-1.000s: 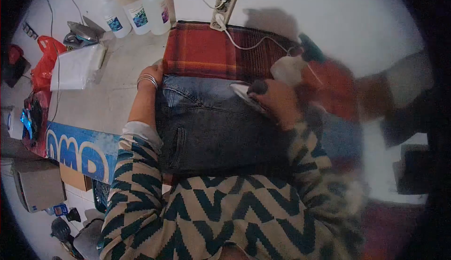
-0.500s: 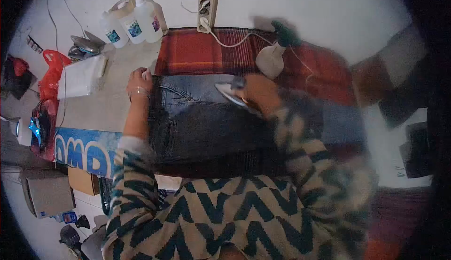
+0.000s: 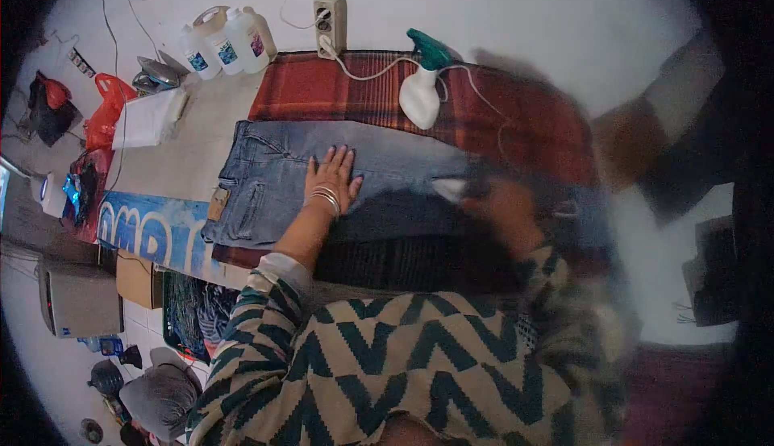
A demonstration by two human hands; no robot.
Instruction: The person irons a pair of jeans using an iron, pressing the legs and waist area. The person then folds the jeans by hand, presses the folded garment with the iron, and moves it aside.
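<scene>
A pair of grey-blue jeans (image 3: pixel 379 152) lies flat across a red plaid cloth (image 3: pixel 310 83), waistband to the left. My left hand (image 3: pixel 330 184) rests on the jeans, palm down with fingers spread. Farther right on the legs, my right hand (image 3: pixel 508 208) grips an iron (image 3: pixel 450 189), whose pale tip points left. Motion and shadow blur this hand and most of the iron. Beyond the jeans, a white spray bottle (image 3: pixel 420 98) with a green head stands on the plaid cloth.
A power strip (image 3: pixel 330 27) with plugged cords is at the wall. Several plastic jugs (image 3: pixel 234 43), another iron (image 3: pixel 157 74) and a white plastic packet (image 3: pixel 149 120) sit at the back left. A basket of clothes (image 3: pixel 189 309) and a cardboard box (image 3: pixel 139 279) are below the table.
My left hand has come down from beside the waistband onto the jeans, fingers now spread. My right hand has moved the iron to the right along the jeans. The view has shifted slightly.
</scene>
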